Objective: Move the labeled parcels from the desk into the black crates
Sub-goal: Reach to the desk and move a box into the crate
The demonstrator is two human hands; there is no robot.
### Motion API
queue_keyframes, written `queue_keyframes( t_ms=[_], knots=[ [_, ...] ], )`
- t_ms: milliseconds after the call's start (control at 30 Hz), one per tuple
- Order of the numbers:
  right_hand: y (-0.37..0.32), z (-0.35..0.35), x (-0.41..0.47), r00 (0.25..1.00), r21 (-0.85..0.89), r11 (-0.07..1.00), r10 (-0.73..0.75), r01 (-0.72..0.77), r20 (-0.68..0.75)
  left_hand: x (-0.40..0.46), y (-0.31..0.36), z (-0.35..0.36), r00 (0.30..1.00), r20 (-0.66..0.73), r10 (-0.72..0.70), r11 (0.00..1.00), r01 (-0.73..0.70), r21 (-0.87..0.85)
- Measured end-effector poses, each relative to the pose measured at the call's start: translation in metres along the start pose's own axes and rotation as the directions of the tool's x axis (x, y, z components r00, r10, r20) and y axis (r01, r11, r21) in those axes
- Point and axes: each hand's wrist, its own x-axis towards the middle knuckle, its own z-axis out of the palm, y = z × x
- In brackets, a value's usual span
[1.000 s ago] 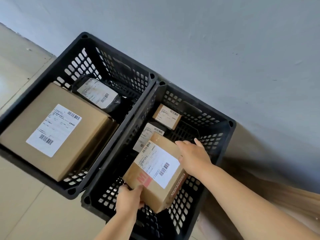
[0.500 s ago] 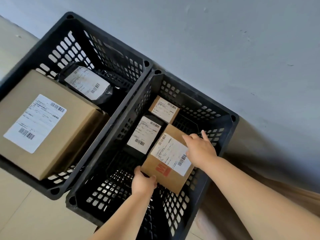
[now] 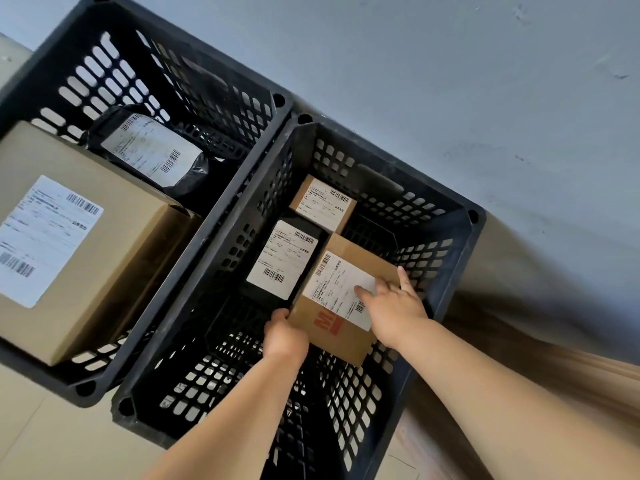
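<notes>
You had the cardboard parcel (image 3: 341, 303) low inside the right-hand black crate (image 3: 460, 237), in the lower centre of the frame, both hands on it. Your left hand (image 3: 284, 336) gripped its near lower-left corner, fingers curled round the edge, below and left of the box. Your right hand (image 3: 393, 306) lay on top, over the right part of the white label, fingers fairly straight and pressing rather than clenched, the forefinger pointing toward the upper right.

The relation that mattered: the parcel's long axis ran from lower right to upper left in the frame, roughly parallel to the black labelled parcel (image 3: 284, 259) just beside it on the left. The two looked to be touching or nearly so; I could not tell which. The small cardboard parcel (image 3: 323, 204) sat just above, close to the held box's upper corner. I could not tell whether the box had reached the crate floor.

I judged the placing nearly done. The left grip sat nearer the gap beside the black parcel, so it would have needed to slip out downward in the frame.

The left-hand crate (image 3: 86, 57) held a large box (image 3: 114, 247) and a black bag parcel (image 3: 152, 150).
</notes>
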Motion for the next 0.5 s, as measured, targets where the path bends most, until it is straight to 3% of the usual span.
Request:
queue_keyframes(
  t_ms=[333, 500],
  knots=[
    [-0.015, 0.007, 0.009, 0.997, -0.067, 0.998, -0.005, 0.010, 0.076, 0.002, -0.003, -0.011, 0.980, 0.189, 0.056, 0.998, -0.056, -0.004],
    [-0.025, 0.010, 0.008, 0.996, -0.099, 0.995, 0.024, -0.015, 0.088, 0.017, -0.007, -0.017, 0.968, 0.234, 0.096, 0.987, -0.124, 0.105]
  ],
)
